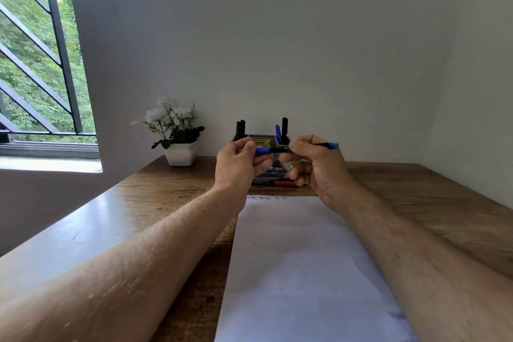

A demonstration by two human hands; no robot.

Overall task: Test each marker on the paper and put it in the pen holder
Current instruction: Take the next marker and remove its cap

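Blue cap (262, 150) pinched in my left hand (238, 164), fingers clamped on it. My right hand (313, 164) grips the marker (322, 145), long axis level, left to right, its teal end pointing right. Both held above the bench (172, 203), in front of the pen holder (263, 144). White paper (299, 272) lies below my wrists.

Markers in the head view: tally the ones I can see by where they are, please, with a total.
In the hands: 1, the blue-capped marker, left hand on the cap, right hand on the barrel.
Standing in the pen holder: 4 visible, two dark at left, one blue, one black.
Lying on the table: 1 red.
Total: 6
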